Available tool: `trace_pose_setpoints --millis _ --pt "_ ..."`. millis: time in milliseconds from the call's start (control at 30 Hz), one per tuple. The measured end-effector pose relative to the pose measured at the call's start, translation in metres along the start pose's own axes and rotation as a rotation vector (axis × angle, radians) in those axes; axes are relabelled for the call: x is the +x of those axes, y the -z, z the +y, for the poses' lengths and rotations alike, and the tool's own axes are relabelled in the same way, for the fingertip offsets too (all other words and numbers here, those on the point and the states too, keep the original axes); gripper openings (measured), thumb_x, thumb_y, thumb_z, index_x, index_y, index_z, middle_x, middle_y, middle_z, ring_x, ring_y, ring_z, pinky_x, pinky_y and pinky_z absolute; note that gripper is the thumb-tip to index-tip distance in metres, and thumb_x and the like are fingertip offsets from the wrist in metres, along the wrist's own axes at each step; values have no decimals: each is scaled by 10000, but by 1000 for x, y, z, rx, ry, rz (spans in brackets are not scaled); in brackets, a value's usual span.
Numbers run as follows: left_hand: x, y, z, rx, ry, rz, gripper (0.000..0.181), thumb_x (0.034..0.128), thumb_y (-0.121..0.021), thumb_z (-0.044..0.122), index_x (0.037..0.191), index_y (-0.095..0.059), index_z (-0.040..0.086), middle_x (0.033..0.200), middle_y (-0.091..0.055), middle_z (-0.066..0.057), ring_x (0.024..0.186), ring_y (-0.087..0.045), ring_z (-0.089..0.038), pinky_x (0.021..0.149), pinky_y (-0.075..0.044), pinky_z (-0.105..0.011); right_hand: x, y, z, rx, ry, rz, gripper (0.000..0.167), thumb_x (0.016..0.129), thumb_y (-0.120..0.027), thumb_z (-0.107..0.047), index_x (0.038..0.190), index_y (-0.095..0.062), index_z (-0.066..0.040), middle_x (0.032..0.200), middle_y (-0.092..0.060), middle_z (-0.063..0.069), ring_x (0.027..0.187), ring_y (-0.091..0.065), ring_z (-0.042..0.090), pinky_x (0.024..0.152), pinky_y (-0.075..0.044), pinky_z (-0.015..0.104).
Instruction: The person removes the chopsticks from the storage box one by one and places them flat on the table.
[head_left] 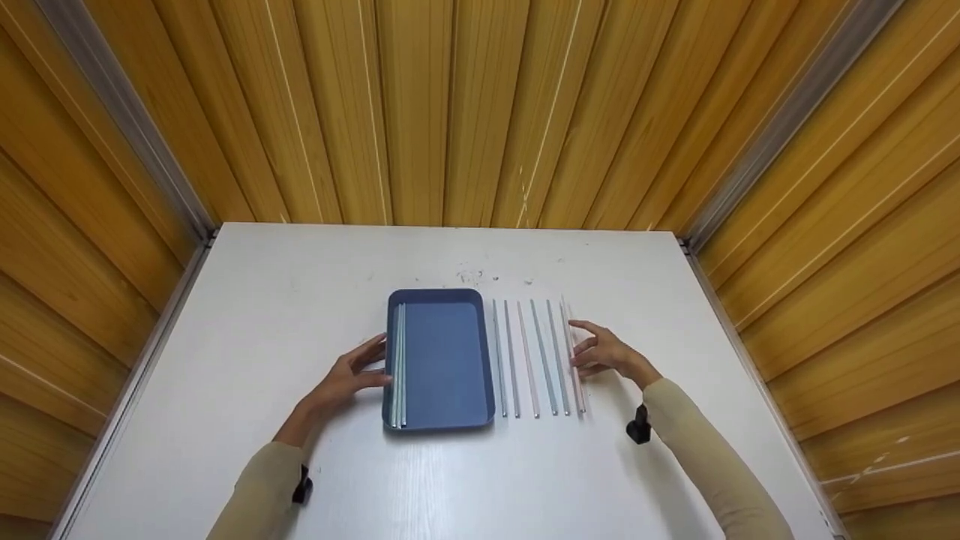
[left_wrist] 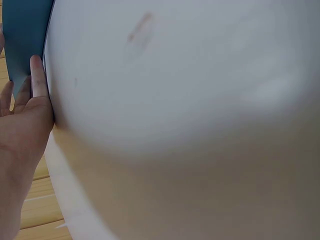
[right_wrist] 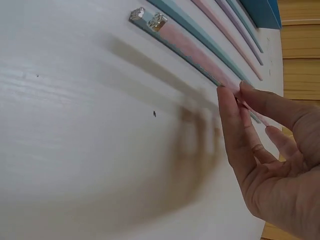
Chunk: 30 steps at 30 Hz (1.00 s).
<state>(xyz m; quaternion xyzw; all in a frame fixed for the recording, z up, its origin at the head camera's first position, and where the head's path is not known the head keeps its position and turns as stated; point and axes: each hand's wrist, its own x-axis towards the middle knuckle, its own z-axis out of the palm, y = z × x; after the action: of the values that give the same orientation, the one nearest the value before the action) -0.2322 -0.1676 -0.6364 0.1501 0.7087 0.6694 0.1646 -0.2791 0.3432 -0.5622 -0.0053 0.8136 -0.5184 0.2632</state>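
In the head view, my right hand pinches a pink chopstick with a silver end, at the right of a row. The right wrist view shows it held just over the table beside a blue-green chopstick. My left hand rests against the left side of a blue rectangular tray, thumb and fingers spread along its wall. Pale green chopsticks lie lengthwise inside the tray along that side. In the left wrist view the fingers lie fairly straight against the tray's outer wall.
Several more pastel chopsticks, blue, grey-violet and pink, lie roughly parallel between the tray and my right hand. All stand on a white table. Wood-patterned panels enclose its back and sides.
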Motion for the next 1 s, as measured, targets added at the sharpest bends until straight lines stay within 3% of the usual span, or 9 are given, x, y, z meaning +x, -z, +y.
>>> trace_pose_setpoints --millis 233,433,667,900,1000 --pt "0 0 -1 2 28 12 850 925 -752 97 1626 -272 128 1655 -328 -193 1524 -333 -400 1186 -436 -396 5 4 9 -21 -23 7 907 867 -730 71 1607 -214 -17 1070 -626 175 766 -713 145 698 -649 304" --pt "0 0 -1 12 20 16 855 922 -755 104 1625 -270 115 1649 -334 -205 1521 -337 -407 1225 -374 -476 8 4 11 -66 -16 -5 897 857 -741 89 1591 -231 19 1015 -656 172 755 -707 138 683 -644 289" --pt "1 1 -1 -14 8 6 852 919 -756 89 1623 -276 114 1646 -333 -216 1515 -337 -423 1218 -370 -517 9 0 6 -145 -8 49 891 837 -778 55 1576 -283 12 928 -641 108 714 -682 122 653 -633 270" --pt "0 1 -2 -6 3 -2 846 928 -748 105 1626 -272 125 1643 -332 -224 1510 -339 -435 1193 -419 -477 11 -4 9 -202 -17 92 862 843 -779 42 1567 -314 -2 929 -640 115 680 -683 118 626 -628 275" --pt "0 1 -3 -7 -5 -6 842 931 -742 95 1626 -268 114 1641 -329 -236 1509 -334 -446 1154 -471 -391 12 -4 11 -198 -10 94 848 849 -774 43 1563 -318 8 939 -645 122 695 -688 127 633 -632 287"
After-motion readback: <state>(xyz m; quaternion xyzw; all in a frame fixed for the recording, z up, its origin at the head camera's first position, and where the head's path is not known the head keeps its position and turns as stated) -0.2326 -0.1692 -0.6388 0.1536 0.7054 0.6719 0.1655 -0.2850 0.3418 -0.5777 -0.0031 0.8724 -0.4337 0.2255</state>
